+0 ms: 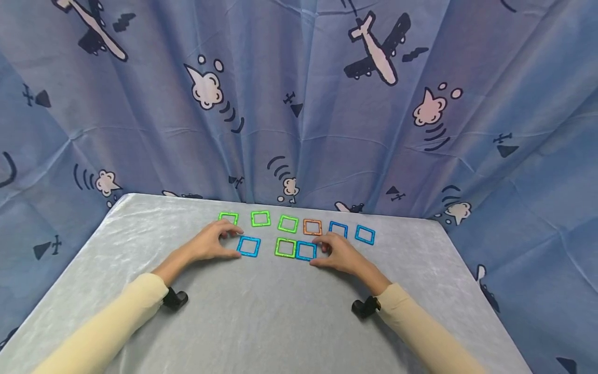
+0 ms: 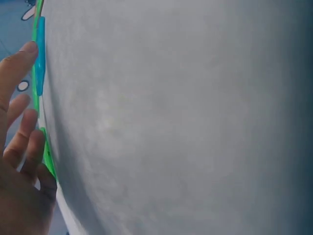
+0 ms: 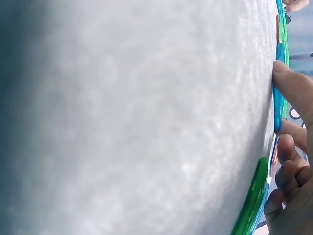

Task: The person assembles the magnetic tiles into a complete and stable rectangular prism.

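My left hand (image 1: 212, 241) is at the left side of a blue square frame tile (image 1: 249, 246) lying on the table. Its thumb touches the tile's near left corner; the index fingertip stands just off the far corner. With thumb and index finger my right hand (image 1: 340, 254) pinches a second blue square tile (image 1: 306, 251) by its near and far edges. That tile lies edge to edge with a green square tile (image 1: 285, 248). In the right wrist view, another green tile (image 3: 250, 205) appears close below the hand; the head view hides it.
Behind the hands runs a row of several square tiles: green ones (image 1: 260, 212), an orange one (image 1: 312, 234) and blue ones (image 1: 365, 240). The right hand partly covers one blue tile. A grey cloth covers the table (image 1: 280, 322); a blue patterned curtain (image 1: 299, 104) hangs behind it.
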A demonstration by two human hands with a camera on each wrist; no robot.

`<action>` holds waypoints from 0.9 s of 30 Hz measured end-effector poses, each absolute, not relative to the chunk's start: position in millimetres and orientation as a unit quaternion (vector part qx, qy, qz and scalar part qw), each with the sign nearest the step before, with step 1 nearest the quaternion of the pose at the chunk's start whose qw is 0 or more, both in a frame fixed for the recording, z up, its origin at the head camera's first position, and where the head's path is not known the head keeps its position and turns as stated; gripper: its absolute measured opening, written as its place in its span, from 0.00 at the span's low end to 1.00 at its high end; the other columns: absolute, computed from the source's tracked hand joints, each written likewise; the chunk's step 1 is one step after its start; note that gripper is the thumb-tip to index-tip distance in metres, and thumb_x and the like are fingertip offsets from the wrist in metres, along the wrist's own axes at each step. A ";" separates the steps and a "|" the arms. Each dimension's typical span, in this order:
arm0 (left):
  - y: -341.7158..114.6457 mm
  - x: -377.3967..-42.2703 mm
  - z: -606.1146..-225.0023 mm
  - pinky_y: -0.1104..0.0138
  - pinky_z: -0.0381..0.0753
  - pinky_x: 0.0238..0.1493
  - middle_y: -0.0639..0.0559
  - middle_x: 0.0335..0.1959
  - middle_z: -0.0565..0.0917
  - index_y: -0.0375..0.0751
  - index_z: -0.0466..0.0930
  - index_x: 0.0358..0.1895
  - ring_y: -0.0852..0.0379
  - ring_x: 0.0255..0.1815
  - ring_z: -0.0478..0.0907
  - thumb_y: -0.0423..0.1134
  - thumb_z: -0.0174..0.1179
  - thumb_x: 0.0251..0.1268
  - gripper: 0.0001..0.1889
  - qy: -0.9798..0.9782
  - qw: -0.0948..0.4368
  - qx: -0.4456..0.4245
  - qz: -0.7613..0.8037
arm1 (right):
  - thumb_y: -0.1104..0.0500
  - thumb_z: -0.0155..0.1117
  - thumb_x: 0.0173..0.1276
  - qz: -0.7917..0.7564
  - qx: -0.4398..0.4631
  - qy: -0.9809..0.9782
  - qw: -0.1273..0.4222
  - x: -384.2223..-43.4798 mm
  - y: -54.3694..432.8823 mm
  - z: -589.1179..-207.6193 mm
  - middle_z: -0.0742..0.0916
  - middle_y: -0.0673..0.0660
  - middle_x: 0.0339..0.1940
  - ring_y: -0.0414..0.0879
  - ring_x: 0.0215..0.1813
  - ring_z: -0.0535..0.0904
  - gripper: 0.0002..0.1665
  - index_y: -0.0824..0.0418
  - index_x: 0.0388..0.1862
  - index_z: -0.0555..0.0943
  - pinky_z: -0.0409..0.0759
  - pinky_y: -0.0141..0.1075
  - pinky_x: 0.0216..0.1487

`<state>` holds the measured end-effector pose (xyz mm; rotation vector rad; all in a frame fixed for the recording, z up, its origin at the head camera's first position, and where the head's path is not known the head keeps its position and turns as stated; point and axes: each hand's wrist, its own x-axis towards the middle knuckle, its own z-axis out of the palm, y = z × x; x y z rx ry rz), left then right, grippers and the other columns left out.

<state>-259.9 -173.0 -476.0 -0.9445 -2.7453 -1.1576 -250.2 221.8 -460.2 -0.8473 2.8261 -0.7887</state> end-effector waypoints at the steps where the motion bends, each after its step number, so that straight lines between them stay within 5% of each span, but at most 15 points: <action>1: -174.0 -260.0 -476.2 0.51 0.76 0.49 0.46 0.45 0.81 0.37 0.84 0.55 0.46 0.44 0.77 0.44 0.82 0.49 0.30 -0.877 0.009 -0.303 -0.374 | 0.48 0.81 0.58 -0.258 -0.277 0.925 0.044 -250.1 221.5 -459.9 0.77 0.49 0.31 0.44 0.36 0.71 0.31 0.63 0.56 0.85 0.71 0.39 0.37; 27: -170.5 -268.7 -476.8 0.55 0.77 0.47 0.52 0.41 0.81 0.39 0.86 0.51 0.51 0.42 0.76 0.45 0.82 0.49 0.25 -0.883 -0.016 -0.295 -0.364 | 0.47 0.81 0.59 -0.251 -0.280 0.926 0.047 -250.0 221.6 -458.7 0.77 0.50 0.31 0.44 0.35 0.71 0.31 0.63 0.56 0.84 0.70 0.39 0.36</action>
